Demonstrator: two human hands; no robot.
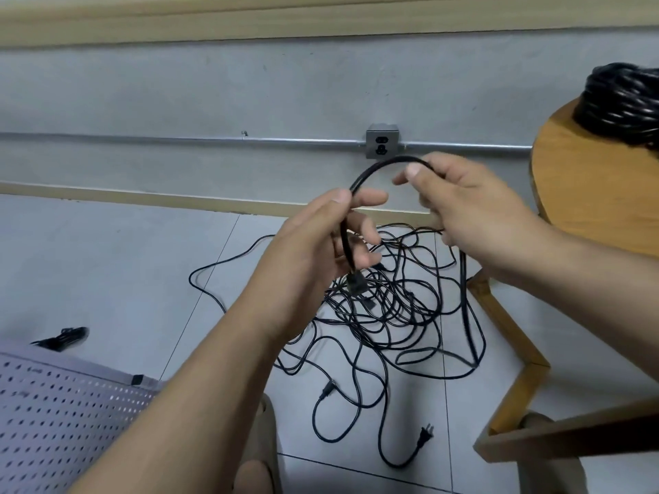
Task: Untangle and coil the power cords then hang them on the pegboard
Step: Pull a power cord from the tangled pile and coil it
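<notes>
- My left hand [313,244], at the centre of the frame, has its fingers curled round the black cord [385,161] just above its plug end [356,284], which dangles below the palm.
- My right hand [470,208], just to the right of it, pinches the same cord between thumb and forefinger. The cord arches between the two hands, then drops from the right palm towards the floor.
- The rest lies as a loose tangle [396,315] on the tiles below centre, with a free plug [426,434] at lower centre.
- I judge the cord light and limp but a little springy, with a smooth jacket. It should slide through a loose grip and snag only at crossings.
- The best hold, I think, is near the plug, feeding loops into the left hand.
- The pegboard [53,422] sits lower left, and a coiled bundle [624,98] rests on the round table [588,201] at upper right.
</notes>
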